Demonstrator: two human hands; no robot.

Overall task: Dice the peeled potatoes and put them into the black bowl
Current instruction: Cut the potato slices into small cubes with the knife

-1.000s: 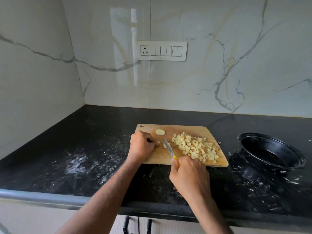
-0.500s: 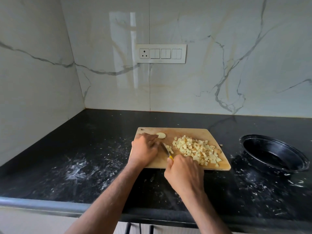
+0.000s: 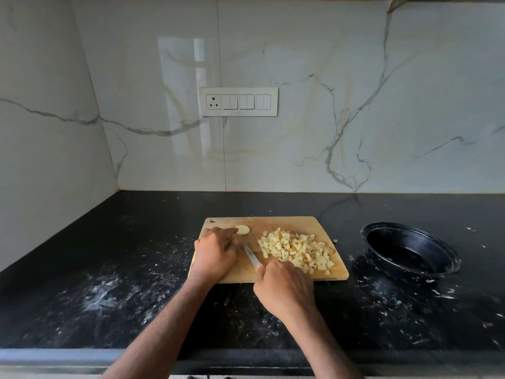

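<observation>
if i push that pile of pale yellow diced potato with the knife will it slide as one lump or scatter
Likely to scatter: the pile of pale yellow diced potato is many loose small cubes, and one stray bit already lies off the wooden cutting board. The cubes are blocky, so they should probably slide or tumble rather than roll far.

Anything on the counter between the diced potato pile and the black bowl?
Nothing visible blocks it. The diced potato pile sits on the right half of the cutting board; the black bowl stands apart to its right. Between them is bare counter with one stray potato bit.
</observation>
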